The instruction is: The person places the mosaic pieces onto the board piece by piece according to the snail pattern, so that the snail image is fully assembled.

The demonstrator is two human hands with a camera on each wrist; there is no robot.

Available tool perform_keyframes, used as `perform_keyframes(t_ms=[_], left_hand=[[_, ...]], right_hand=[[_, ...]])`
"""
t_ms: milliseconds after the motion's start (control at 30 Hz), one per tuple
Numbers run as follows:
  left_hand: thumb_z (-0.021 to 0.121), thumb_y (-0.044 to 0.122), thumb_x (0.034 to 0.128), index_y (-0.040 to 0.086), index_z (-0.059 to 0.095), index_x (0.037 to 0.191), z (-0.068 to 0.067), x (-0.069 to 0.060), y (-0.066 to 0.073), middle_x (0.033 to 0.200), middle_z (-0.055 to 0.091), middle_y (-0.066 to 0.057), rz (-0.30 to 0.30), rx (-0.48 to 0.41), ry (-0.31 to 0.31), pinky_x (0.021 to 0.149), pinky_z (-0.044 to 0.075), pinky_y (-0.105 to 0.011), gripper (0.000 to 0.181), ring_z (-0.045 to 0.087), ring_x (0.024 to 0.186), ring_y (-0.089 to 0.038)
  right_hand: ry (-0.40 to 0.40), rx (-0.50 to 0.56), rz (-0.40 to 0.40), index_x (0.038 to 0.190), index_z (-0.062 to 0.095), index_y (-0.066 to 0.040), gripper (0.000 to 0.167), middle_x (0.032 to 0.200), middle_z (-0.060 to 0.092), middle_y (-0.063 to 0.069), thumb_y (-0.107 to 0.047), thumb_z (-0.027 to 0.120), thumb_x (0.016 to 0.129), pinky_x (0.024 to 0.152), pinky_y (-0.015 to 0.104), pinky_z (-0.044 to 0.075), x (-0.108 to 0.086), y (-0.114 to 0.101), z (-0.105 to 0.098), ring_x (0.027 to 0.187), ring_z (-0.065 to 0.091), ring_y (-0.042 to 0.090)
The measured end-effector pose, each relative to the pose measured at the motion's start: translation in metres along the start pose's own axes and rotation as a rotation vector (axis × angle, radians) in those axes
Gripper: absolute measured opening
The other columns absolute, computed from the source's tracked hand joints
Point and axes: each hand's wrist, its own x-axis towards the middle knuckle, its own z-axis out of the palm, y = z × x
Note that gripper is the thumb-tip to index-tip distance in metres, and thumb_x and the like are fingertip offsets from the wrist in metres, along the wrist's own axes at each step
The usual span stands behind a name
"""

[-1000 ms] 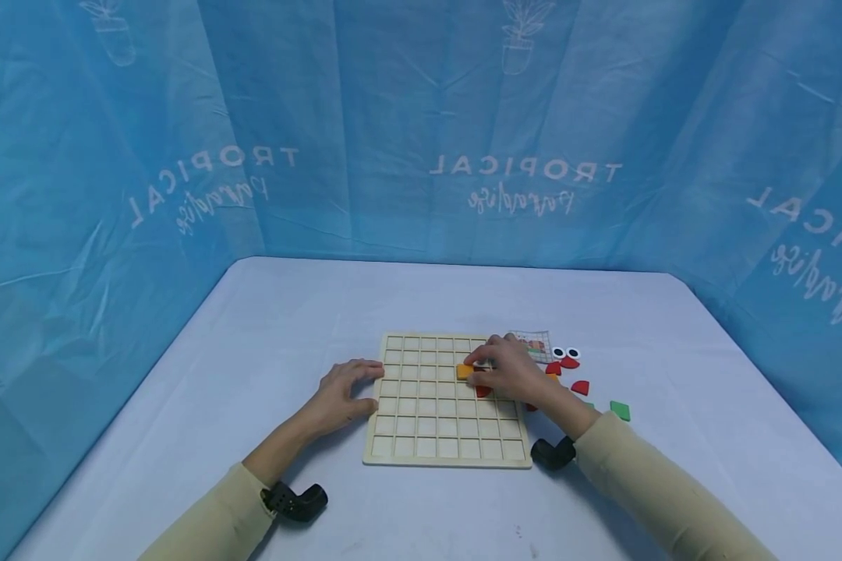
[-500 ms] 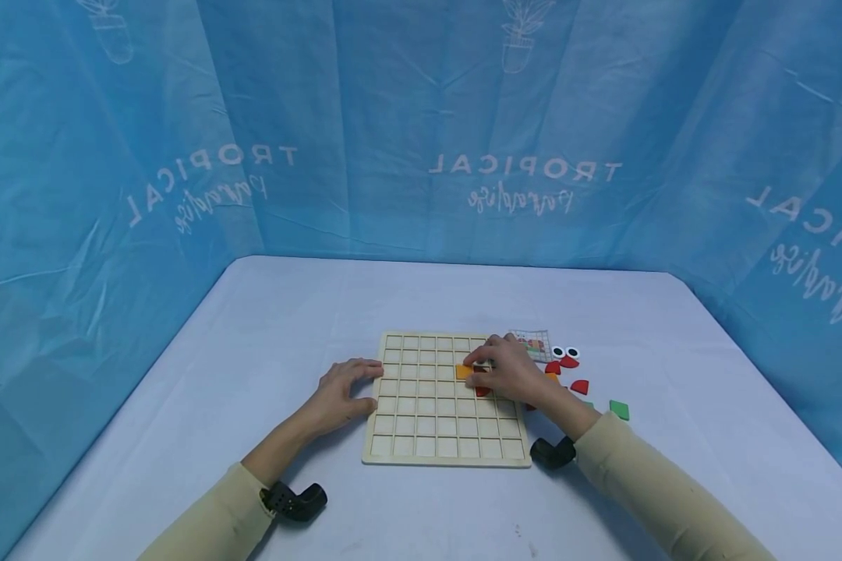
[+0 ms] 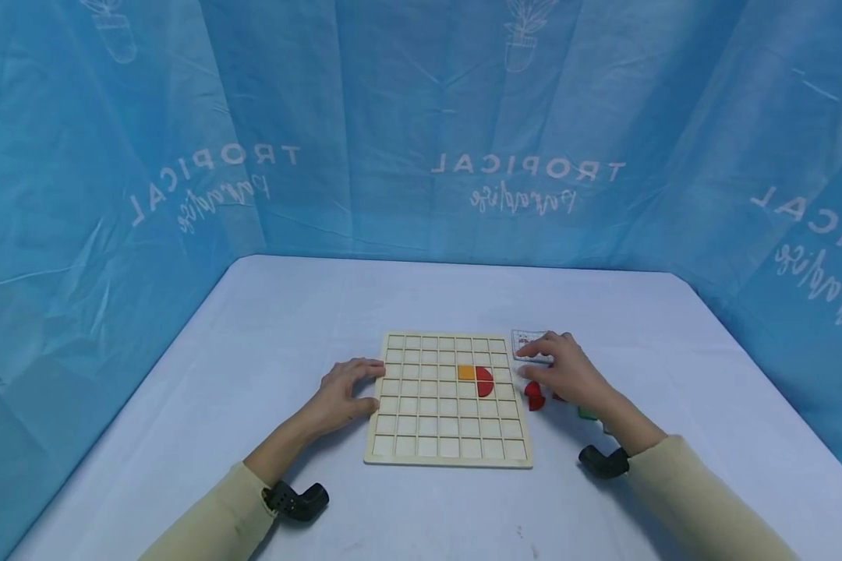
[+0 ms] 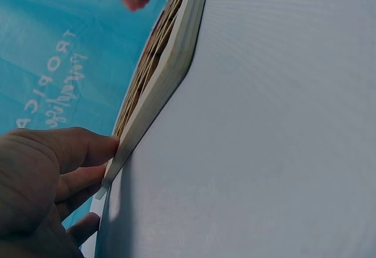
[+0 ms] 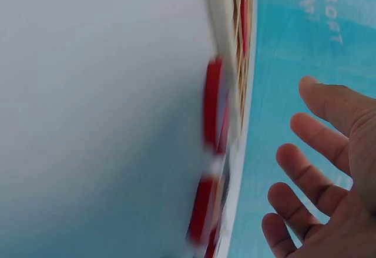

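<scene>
A pale wooden grid board [image 3: 449, 428] lies on the white table. An orange square tile [image 3: 466, 372] sits in one of its cells, with two red quarter-round tiles [image 3: 485, 382] in the cells just right of it. My left hand [image 3: 344, 396] rests against the board's left edge, thumb and fingers spread apart along it; the left wrist view shows the thumb [image 4: 88, 149] touching that edge. Over the table right of the board is my right hand [image 3: 568, 374], fingers spread with nothing between them, as the right wrist view also shows.
Red tiles [image 3: 535, 395] lie close to the board's right edge. A green tile [image 3: 587, 414] shows partly under my right wrist. Behind my right fingers lies a small printed card [image 3: 526, 336], partly hidden. A blue curtain [image 3: 421, 140] hangs beyond the table.
My right hand has let go of the tiles on the board and moved right, above the loose tiles. The orange and red tiles are now uncovered. My left hand stays put.
</scene>
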Motion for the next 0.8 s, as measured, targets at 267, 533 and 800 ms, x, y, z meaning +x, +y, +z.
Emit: perform_keyframes(t_ms=[267,533,800], left_hand=[[0.067,0.009,0.0782,0.005,0.056,0.127,0.000,-0.001,0.001,0.141,0.047,-0.009,0.003,-0.004,0.001,0.115,0.006,-0.059,0.051,0.028,0.139,-0.035],[0.067,0.009,0.0782,0.006,0.056,0.127,0.000,-0.001,0.001,0.141,0.048,-0.009,0.005,-0.008,0.000,0.115,0.006,-0.059,0.051,0.029,0.138,-0.035],[0.067,0.009,0.0782,0.007,0.056,0.128,0.000,-0.001,0.002,0.141,0.048,-0.009,0.014,0.008,0.005,0.112,0.013,-0.060,0.051,0.032,0.136,-0.034]], right_hand=[[0.012,-0.059,0.028,0.108,0.070,-0.017,0.033,0.110,0.059,0.008,-0.026,0.076,0.077,0.075,0.030,0.047,-0.015,0.039,-0.011,0.105,0.044,0.024],[0.020,-0.090,0.052,0.109,0.070,-0.016,0.032,0.110,0.058,0.011,-0.024,0.075,0.078,0.077,0.037,0.048,-0.016,0.048,-0.015,0.105,0.042,0.027],[0.015,-0.108,0.030,0.111,0.069,-0.016,0.036,0.110,0.058,0.012,-0.022,0.076,0.076,0.077,0.039,0.048,-0.020,0.049,-0.011,0.104,0.042,0.027]])
